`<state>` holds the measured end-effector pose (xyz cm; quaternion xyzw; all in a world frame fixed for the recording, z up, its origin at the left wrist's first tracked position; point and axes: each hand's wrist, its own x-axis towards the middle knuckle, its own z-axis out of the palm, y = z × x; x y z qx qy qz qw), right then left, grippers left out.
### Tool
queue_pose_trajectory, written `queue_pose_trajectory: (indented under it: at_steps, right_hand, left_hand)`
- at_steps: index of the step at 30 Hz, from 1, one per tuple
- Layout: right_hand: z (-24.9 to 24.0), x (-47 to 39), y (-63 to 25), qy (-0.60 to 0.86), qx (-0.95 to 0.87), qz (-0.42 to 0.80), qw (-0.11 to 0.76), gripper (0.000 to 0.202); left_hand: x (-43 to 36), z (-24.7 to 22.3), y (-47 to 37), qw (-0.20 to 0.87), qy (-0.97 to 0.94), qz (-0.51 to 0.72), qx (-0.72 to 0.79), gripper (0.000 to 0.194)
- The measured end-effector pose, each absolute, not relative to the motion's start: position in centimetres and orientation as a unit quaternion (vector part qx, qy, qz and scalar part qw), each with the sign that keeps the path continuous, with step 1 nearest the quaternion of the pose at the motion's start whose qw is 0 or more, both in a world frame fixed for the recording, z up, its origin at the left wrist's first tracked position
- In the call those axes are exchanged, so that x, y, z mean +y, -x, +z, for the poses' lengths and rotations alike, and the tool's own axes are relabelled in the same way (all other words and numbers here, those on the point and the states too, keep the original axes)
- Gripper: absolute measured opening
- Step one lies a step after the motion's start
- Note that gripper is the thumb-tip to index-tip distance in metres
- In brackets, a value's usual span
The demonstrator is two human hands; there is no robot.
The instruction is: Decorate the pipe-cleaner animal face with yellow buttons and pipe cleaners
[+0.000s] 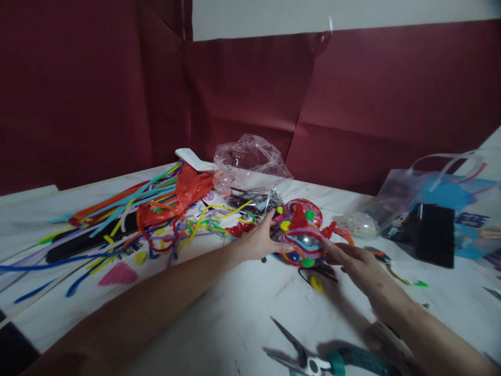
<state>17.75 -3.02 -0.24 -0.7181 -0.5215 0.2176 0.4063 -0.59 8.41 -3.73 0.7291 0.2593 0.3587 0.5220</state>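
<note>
Green-handled pliers (313, 364) lie spread on the surface (211, 324), perhaps for easy reach. Beyond them, left hand (261, 239) and right hand (358, 266) grip the colourful ornament (305, 241) from opposite sides, seemingly to steady it; how firmly, I can't quite tell.

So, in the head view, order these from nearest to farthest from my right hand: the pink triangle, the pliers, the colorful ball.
From your right hand:
1. Colorful ball: right at the fingertips, on the hand's left.
2. Pliers: below and left of the hand, at the picture's bottom edge.
3. Pink triangle: far left, beyond your left forearm.
</note>
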Motion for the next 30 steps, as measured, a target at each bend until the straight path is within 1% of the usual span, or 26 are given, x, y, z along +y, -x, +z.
queue_pose_trajectory:
  at_steps: [4,12,18,25,30]
  right_hand:
    - [0.3,-2.7,-17.1,0.738,-0.441,0.299,0.414,0.027]
    - [0.4,-1.7,-16.5,0.745,-0.355,0.339,0.452,0.018]
    - [0.5,-1.2,-16.3,0.742,-0.342,0.345,0.463,0.016]
    - [0.9,-2.0,-16.3,0.743,-0.366,0.333,0.451,0.015]
    - [0.7,-1.9,-16.6,0.736,-0.385,0.327,0.450,0.025]
  left_hand:
    - [8.6,-3.8,0.7,0.516,-0.734,0.352,0.268,0.116]
    - [9.0,-4.0,0.8,0.500,-0.738,0.360,0.274,0.116]
    - [9.2,-4.2,0.7,0.493,-0.741,0.364,0.275,0.115]
    - [9.2,-4.3,0.8,0.508,-0.733,0.367,0.265,0.112]
    - [9.0,-4.4,0.7,0.509,-0.728,0.375,0.266,0.109]
